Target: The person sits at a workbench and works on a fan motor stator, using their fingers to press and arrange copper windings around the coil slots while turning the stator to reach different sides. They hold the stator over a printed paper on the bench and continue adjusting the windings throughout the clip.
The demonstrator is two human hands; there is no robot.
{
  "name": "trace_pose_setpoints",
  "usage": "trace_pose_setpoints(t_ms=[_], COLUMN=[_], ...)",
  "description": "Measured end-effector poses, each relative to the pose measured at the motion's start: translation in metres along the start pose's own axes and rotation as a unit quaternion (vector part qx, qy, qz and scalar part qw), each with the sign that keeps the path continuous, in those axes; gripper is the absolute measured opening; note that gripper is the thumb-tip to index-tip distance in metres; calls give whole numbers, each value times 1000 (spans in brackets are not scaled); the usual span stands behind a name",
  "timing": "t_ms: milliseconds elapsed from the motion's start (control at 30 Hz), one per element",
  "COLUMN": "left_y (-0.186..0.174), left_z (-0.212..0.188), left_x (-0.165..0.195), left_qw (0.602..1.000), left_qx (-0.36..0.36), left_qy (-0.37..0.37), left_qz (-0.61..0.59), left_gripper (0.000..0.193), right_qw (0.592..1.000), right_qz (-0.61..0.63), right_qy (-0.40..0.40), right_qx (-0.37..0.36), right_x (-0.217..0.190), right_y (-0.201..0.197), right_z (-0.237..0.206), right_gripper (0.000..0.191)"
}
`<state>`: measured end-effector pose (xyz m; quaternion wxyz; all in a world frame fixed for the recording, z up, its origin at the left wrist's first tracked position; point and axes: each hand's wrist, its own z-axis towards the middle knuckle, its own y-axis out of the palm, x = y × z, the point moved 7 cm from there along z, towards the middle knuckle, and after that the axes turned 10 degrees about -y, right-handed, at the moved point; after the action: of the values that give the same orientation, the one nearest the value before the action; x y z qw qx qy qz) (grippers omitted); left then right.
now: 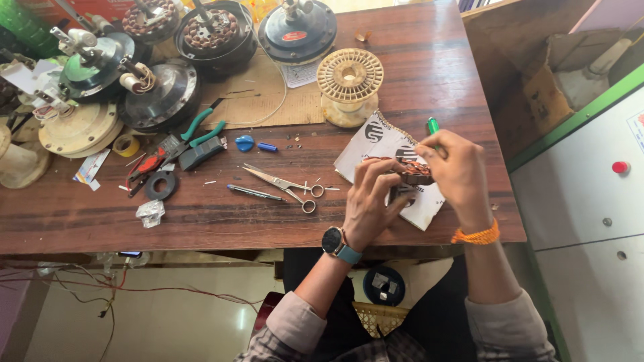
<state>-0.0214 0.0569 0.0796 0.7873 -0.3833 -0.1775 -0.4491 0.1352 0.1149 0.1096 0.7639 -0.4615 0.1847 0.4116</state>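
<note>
Stator (pixel 414 171) up off the counter (pixel 201 221), hovering over the paper (pixel 376 144) near the right edge. Left hand (pixel 370 201) cupped under and around the near side, fingers (pixel 379 175) curled and pressed onto the windings. Right hand (pixel 458 175) clamped from the far side, fingers closed on a green pen-like tool (pixel 433 125) poking out above the knuckles. Stator wedged between both sets of fingers, mostly hidden by them. Risk here, by the look of it: tool tip slipping and nicking copper wire, or grip loosening and dropping the piece onto the paper. Scissors (pixel 285 184) open just left of the left hand, points toward the pliers (pixel 191 137); easy to snag with a wrist. Spool (pixel 349 84) well clear behind.
</note>
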Motion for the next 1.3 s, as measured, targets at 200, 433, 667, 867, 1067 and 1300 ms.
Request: trace_pose_setpoints(t_ms=[200, 433, 667, 867, 1067, 1300], left_y=[6, 4, 3, 4, 4, 11], left_z=[5, 5, 3, 4, 4, -3], left_x=[-1, 6, 3, -1, -1, 0], left_qw=[995, 995, 994, 993, 993, 1000], left_qx=[-50, -16, -12, -27, -20, -23], left_qy=[-69, -93, -88, -98, -104, -5], left_qz=[49, 37, 69, 61, 50, 16], left_gripper=[51, 46, 48, 47, 46, 46], right_qw=[989, 996, 993, 989, 991, 997], right_qz=[61, 88, 90, 121, 115, 44], right_qy=[134, 16, 70, 71, 19, 48], right_qx=[25, 20, 33, 52, 66, 51], right_x=[34, 0, 7, 8, -3, 12], right_y=[-22, -29, 4, 11, 4, 26], right_z=[-37, -75, -98, -106, -113, -115], right_gripper=[12, 10, 11, 10, 9, 14])
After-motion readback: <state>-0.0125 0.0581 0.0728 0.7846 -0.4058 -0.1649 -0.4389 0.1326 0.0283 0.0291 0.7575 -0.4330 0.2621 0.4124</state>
